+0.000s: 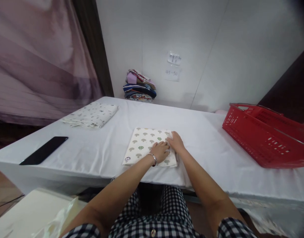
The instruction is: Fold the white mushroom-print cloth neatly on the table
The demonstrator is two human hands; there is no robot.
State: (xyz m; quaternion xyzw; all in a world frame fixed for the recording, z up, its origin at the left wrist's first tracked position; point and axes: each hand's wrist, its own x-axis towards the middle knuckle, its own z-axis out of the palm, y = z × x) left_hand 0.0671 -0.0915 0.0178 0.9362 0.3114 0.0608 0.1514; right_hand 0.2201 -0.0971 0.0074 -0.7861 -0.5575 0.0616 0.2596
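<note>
A folded white cloth point(142, 142) printed with mushrooms lies flat near the front edge of the table. My left hand point(160, 151), with a bracelet at the wrist, rests flat on the right half of this cloth, fingers stretched toward its right side. At the cloth's upper right edge is my right hand point(175, 142), its fingers laid on the fabric and pointing up and left. The two hands nearly meet. Neither hand lifts the cloth.
The table carries a white cover point(201, 132). A second folded patterned cloth point(92, 114) and a black flat phone-like slab point(44, 151) lie on the left. On the right stands a red plastic basket point(261, 138). Folded fabrics point(139, 87) are stacked by the wall.
</note>
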